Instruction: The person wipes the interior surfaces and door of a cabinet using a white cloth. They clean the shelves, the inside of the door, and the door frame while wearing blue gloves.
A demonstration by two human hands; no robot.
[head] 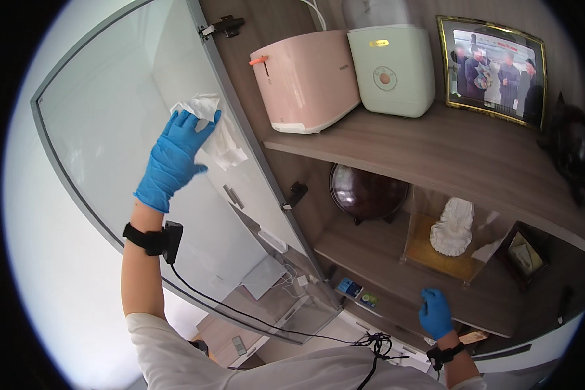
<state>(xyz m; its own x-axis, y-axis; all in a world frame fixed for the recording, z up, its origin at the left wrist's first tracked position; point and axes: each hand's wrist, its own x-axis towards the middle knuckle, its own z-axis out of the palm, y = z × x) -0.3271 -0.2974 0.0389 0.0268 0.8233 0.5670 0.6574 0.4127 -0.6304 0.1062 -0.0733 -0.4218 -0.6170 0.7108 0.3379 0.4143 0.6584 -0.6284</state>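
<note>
My left hand, in a blue disposable glove, presses a crumpled white tissue against the glass cabinet door. The tissue lies under its fingertips, and a reflection of it shows in the glass. The door stands open on its hinges, in a grey metal frame. My right hand, gloved in the same blue, is low at the right by the lower shelf, its fingers curled. Nothing is visible in it, though its palm side is hidden.
The upper shelf bears a pink toaster, a pale green appliance and a framed photo. Below stand a dark round vessel and a white sculpture in a clear case. A black cable trails from the left wrist.
</note>
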